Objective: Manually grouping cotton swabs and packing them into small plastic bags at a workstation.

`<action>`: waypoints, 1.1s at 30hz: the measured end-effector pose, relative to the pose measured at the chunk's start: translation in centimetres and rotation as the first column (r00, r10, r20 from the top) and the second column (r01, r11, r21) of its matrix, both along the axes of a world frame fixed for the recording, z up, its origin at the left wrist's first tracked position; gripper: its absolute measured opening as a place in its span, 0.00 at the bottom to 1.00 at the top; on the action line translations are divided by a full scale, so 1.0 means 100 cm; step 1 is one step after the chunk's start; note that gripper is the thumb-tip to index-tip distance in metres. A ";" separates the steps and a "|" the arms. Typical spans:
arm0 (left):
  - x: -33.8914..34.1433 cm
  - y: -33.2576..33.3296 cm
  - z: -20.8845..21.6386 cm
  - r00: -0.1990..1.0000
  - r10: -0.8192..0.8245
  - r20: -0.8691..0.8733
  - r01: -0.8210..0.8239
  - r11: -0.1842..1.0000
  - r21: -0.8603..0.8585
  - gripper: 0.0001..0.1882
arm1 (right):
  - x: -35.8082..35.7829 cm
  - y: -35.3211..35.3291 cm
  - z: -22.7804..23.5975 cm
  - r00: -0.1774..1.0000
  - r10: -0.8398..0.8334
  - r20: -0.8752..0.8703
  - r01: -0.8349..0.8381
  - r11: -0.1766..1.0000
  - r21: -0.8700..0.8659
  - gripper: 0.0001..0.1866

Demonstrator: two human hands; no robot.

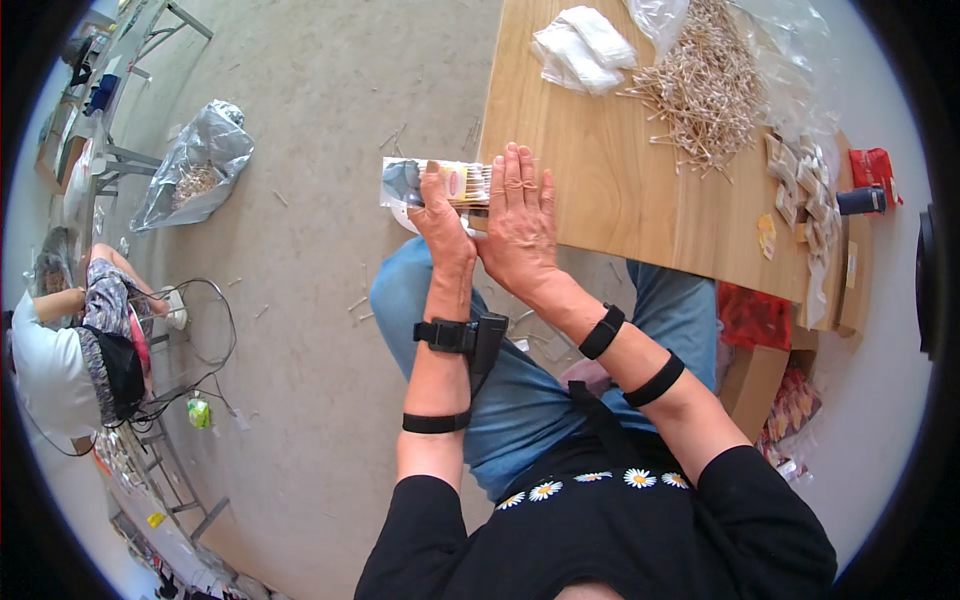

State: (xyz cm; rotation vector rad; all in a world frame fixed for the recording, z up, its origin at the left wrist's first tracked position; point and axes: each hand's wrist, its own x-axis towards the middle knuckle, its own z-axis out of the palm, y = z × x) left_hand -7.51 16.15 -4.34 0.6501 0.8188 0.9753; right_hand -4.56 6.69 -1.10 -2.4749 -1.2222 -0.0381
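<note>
A clear plastic packet of cotton swabs (478, 190) with a yellow label juts out past the table's left edge. My left hand (440, 225) grips it, thumb on top; the other fingers are hidden. My right hand (522, 215) lies flat over the packet's right end and the table edge, fingers stretched out and the heel of the hand close to my left wrist. Farther back on the wooden table (600, 180) is a big loose heap of cotton swabs (710, 80).
Flat empty bags (585, 50) lie at the table's far left, and filled packets (805, 190) are stacked on its right. A plastic bag with swabs (200, 175) lies on the floor. Another person (70, 360) sits at far left. Cardboard boxes (750, 385) stand below the table's right.
</note>
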 end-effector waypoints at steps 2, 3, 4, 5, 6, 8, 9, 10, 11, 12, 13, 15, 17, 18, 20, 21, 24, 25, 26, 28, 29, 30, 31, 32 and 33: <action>-0.007 0.003 0.005 0.999 -0.040 -0.020 0.039 0.999 -0.034 0.13 | 0.003 -0.006 0.005 0.999 0.024 -0.028 -0.025 0.999 -0.042 0.57; -0.011 0.006 0.007 0.996 -0.080 -0.039 0.077 0.995 -0.070 0.15 | 0.004 -0.007 0.007 0.997 0.048 -0.056 -0.053 0.995 -0.084 0.59; -0.014 0.012 0.013 0.996 -0.083 -0.037 0.080 0.994 -0.069 0.15 | 0.005 -0.007 0.011 0.998 0.045 -0.054 -0.049 0.995 -0.084 0.59; -0.018 0.019 0.016 0.997 -0.080 0.004 0.080 0.992 -0.100 0.17 | 0.005 -0.008 0.012 0.998 0.038 -0.058 -0.043 0.995 -0.092 0.59; -0.021 0.023 0.018 0.996 -0.075 0.045 0.081 0.988 -0.132 0.19 | 0.005 -0.008 0.013 0.998 0.030 -0.063 -0.036 0.994 -0.101 0.60; -0.019 0.032 0.013 0.998 -0.039 0.052 0.047 0.989 -0.143 0.16 | 0.003 -0.006 0.014 0.997 0.029 -0.068 -0.036 0.995 -0.093 0.60; -0.017 0.034 0.010 1.000 -0.024 0.000 0.024 0.993 -0.117 0.14 | 0.002 -0.005 0.014 0.997 0.023 -0.073 -0.030 0.996 -0.086 0.60; -0.015 0.034 0.007 0.999 -0.011 -0.051 0.007 0.996 -0.093 0.11 | 0.003 -0.005 0.013 0.997 0.023 -0.072 -0.029 0.996 -0.089 0.60; -0.014 0.035 0.004 0.999 -0.012 -0.051 0.007 0.995 -0.095 0.11 | 0.002 -0.006 0.013 0.997 0.023 -0.069 -0.030 0.995 -0.095 0.60; -0.013 0.034 0.001 1.000 -0.004 -0.023 0.002 0.998 -0.069 0.09 | 0.002 -0.006 0.013 0.998 0.024 -0.065 -0.031 0.994 -0.101 0.60; -0.011 0.033 0.002 1.000 0.001 0.004 -0.001 0.999 -0.045 0.08 | 0.002 -0.006 0.013 0.998 0.020 -0.065 -0.027 0.994 -0.105 0.60; -0.010 0.031 0.003 1.000 -0.011 0.025 0.012 0.999 -0.033 0.08 | 0.002 -0.005 0.013 0.997 0.006 -0.076 -0.014 0.994 -0.106 0.60; -0.010 0.029 0.003 0.999 -0.019 0.043 0.020 1.000 -0.018 0.08 | 0.002 -0.003 0.016 0.997 0.003 -0.076 -0.011 0.993 -0.118 0.60; -0.010 0.028 0.003 0.997 -0.026 0.067 0.028 0.999 -0.028 0.08 | 0.002 -0.002 0.017 0.997 0.000 -0.074 -0.009 0.992 -0.127 0.60; -0.011 0.028 0.001 0.996 -0.030 0.089 0.033 0.999 -0.038 0.08 | 0.000 0.003 0.019 0.997 -0.004 -0.077 -0.007 0.991 -0.133 0.60; -0.011 0.028 0.001 0.995 -0.030 0.097 0.035 0.999 -0.041 0.08 | -0.001 0.004 0.019 0.997 -0.008 -0.078 -0.003 0.990 -0.138 0.60; -0.012 0.028 0.000 0.995 -0.021 0.095 0.026 0.999 -0.048 0.08 | 0.002 0.003 0.019 0.998 0.034 -0.060 -0.043 0.987 -0.152 0.60; -0.011 0.028 0.001 0.996 -0.011 0.083 0.016 0.999 -0.052 0.08 | 0.004 0.001 0.018 0.998 0.033 -0.059 -0.041 0.988 -0.152 0.60; -0.012 0.028 0.002 0.996 -0.013 0.084 0.017 0.999 -0.052 0.08 | 0.008 -0.001 0.017 0.996 0.060 -0.067 -0.068 0.989 -0.131 0.60; -0.013 0.026 0.003 0.998 -0.017 0.055 0.018 1.000 -0.012 0.09 | 0.008 -0.004 0.014 0.993 0.086 -0.075 -0.094 0.990 -0.109 0.60; -0.012 0.026 0.003 0.998 -0.018 0.055 0.019 1.000 -0.012 0.09 | 0.007 -0.005 0.013 0.997 0.030 -0.075 -0.037 0.994 -0.100 0.60; -0.011 0.027 0.003 0.999 -0.017 0.049 0.018 1.000 -0.012 0.09 | 0.006 -0.006 0.012 0.997 -0.027 -0.076 0.021 0.996 -0.090 0.60; -0.011 0.027 0.003 0.999 -0.016 0.041 0.016 1.000 -0.012 0.09 | 0.004 -0.004 0.012 0.997 -0.028 -0.077 0.021 0.996 -0.090 0.60; -0.012 0.026 0.003 0.999 -0.016 0.040 0.017 1.000 -0.013 0.09 | 0.000 0.000 0.013 0.997 -0.049 -0.060 0.042 0.993 -0.115 0.61; -0.012 0.025 0.004 0.999 -0.007 0.038 0.008 1.000 -0.029 0.09 | -0.002 0.003 0.014 0.997 -0.071 -0.042 0.064 0.988 -0.139 0.61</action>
